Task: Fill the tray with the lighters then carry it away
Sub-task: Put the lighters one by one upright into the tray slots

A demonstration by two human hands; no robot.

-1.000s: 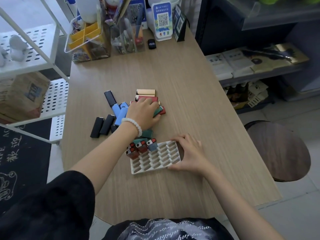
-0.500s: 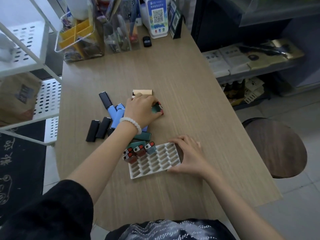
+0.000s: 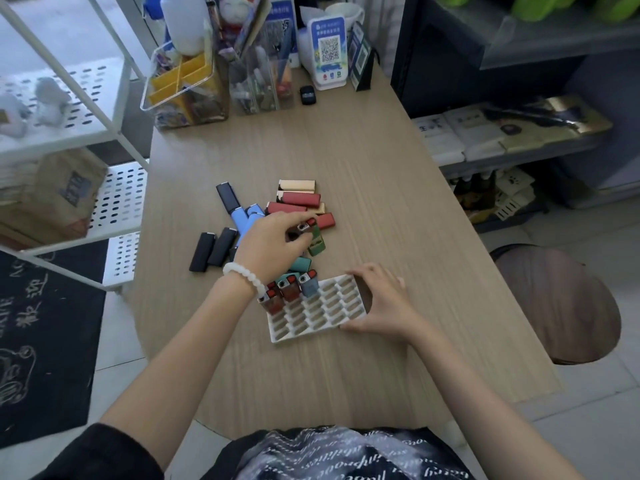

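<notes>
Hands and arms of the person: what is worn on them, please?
The left hand has a bracelet of white beads at the wrist, and a black sleeve covers the upper left arm. The right hand and its forearm are bare; no ring or watch shows.

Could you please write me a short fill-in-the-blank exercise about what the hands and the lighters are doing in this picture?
1. The left hand grips a lighter above the ____ on the table.
2. The right hand rests on the white ____.
3. The lighters standing in the tray number ____.
4. Two ____ lighters lie side by side at the pile's left.

Missing words: pile; tray; three; black
</notes>
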